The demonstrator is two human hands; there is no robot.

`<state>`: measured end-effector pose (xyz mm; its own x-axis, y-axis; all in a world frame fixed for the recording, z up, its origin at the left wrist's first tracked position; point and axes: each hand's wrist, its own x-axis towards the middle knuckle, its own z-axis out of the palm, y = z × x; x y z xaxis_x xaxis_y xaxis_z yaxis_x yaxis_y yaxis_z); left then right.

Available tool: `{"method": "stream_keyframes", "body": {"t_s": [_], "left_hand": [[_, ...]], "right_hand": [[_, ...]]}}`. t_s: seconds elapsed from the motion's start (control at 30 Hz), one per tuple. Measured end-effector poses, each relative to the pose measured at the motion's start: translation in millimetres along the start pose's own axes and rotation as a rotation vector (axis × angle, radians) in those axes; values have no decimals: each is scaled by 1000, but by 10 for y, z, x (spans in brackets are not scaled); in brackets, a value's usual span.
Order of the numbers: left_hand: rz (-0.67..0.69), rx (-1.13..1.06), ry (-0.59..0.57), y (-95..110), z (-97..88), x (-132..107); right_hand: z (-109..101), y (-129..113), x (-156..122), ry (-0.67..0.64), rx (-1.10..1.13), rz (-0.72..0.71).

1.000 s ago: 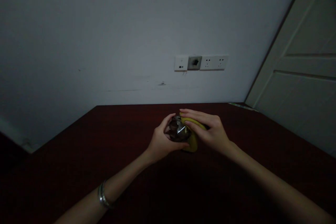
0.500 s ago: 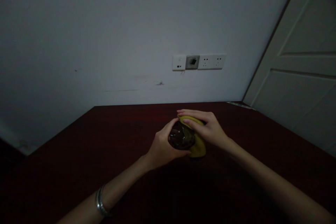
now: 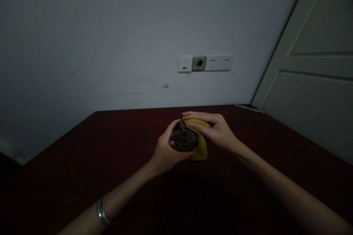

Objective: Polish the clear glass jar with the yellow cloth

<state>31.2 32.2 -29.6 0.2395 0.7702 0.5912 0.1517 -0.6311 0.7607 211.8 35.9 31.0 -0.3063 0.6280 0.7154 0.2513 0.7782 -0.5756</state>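
My left hand (image 3: pixel 167 152) is wrapped round a dark, see-through glass vessel (image 3: pixel 184 137) with a faceted, shiny surface; whether it is a cup or a jar I cannot tell. Fingers and thumb curl about its left and lower sides. My right hand (image 3: pixel 217 128) grips a yellow cloth (image 3: pixel 201 149) and presses it against the vessel's upper right side. Part of the cloth hangs down behind the vessel, past my left fingertips. Both hands are held over the dark red table (image 3: pixel 116 143). A silver bangle (image 3: pixel 102 211) circles my left wrist.
Behind the table rises a pale wall (image 3: pixel 110 36) with a row of sockets and switches (image 3: pixel 205 63). A white panelled door (image 3: pixel 311 55) stands at the right. One thin patterned strip (image 3: pixel 249 108) lies along the table's far right edge.
Both hands, with the vessel and the cloth, have shifted slightly left and up in view. The whole scene has also slid a little left. The vessel appears slightly turned.
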Motion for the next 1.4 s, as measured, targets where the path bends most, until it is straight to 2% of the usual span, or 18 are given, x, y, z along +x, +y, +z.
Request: {"method": "stream_keyframes", "body": {"t_s": [0.07,0.13,0.27,0.33,0.43,0.57,0.63,0.7,0.83,0.97,1.17,1.23,1.4], "left_hand": [[-43,-76,11,19,18,7],[-99,-168,24,17,44,25],[-190,-389,2,-37,89,58],[-213,-434,-6,-67,96,57],[-234,-463,-21,-73,82,40],[-291,-479,-97,7,42,29],[-306,-488,-110,40,28,39],[-300,-536,-87,43,18,53],[-327,-630,-22,8,-2,73],[-365,-663,-50,22,-10,64],[-397,-651,-64,74,1,40],[-386,-640,-59,83,-8,50],[-367,-607,-52,71,-41,97]], "right_hand": [[1,4,-1,10,-4,-11],[5,-10,-17,-11,-65,-95],[0,-60,-57,-136,-241,-298],[-7,-70,-64,-196,-274,-349],[-20,-38,-50,-190,-194,-297],[-52,57,-13,-68,55,-44],[-65,83,-2,-57,145,27],[-66,75,-2,-60,179,17],[-36,-13,-18,-102,143,-109],[-11,-46,-29,-143,104,-210],[6,87,-21,23,162,-64],[10,79,-19,37,158,-65],[7,-55,-32,-100,74,-231]]}}
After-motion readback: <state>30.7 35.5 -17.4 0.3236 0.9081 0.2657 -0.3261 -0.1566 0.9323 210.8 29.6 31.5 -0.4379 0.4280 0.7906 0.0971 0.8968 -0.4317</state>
